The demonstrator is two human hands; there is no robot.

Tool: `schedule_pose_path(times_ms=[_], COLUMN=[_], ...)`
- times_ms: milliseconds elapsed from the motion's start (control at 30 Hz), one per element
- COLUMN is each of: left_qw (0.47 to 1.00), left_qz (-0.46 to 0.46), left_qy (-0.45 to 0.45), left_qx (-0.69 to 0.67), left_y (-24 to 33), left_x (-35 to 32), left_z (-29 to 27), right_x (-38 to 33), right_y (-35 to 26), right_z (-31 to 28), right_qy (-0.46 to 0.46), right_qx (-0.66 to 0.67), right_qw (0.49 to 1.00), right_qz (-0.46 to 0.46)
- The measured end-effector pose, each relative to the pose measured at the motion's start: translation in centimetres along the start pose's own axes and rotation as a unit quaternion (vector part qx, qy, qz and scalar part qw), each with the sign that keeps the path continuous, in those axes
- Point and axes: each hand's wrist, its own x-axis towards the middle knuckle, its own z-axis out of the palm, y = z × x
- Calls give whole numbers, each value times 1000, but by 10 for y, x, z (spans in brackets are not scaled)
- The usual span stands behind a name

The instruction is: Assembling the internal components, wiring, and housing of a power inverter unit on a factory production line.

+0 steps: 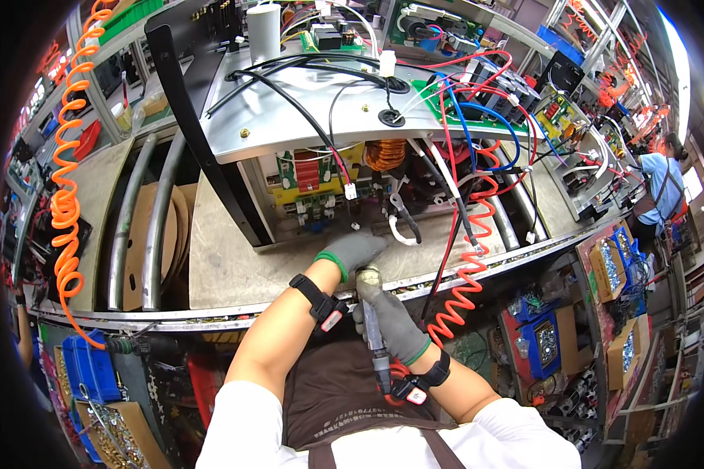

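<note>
Pneumatic screwdriver (373, 328) is held upright at the front edge of the metal workbench (235, 270), directly before the person's torso, its tip end pointed up toward the open base of the machine chassis (305, 117). The right hand (395, 320), in a grey glove with a green cuff, is wrapped closed around the tool body. The left hand (353, 250), gloved alike, is laid just above the tool's upper end, fingers curled loosely against the lower edge of the chassis; whether anything is pinched in them cannot be told. A black wrist strap (318, 301) is worn on the left forearm. An orange coiled air hose (465, 285) is hung just right of the right hand. Circuit boards (313, 184) and a copper coil (386, 154) are exposed inside the chassis above. Blue bins of fasteners (541, 344) are set below the bench on the right.
</note>
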Motion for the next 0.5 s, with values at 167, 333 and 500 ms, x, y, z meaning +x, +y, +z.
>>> schedule_pose_path(times_ms=[167,333,500], left_qw=[999,999,998], left_qz=[4,21,-4], left_qy=[34,1,-27], left_qx=[3,43,-55], left_y=[2,3,3], left_x=[-1,-2,0], left_z=[0,-4,-5], right_x=[1,3,4], right_y=[1,1,1], right_z=[0,-3,-5], right_qy=[0,-12,-10], right_qx=[-3,-15,-25], right_qw=[1000,1000,999], right_qz=[-11,-13,-17])
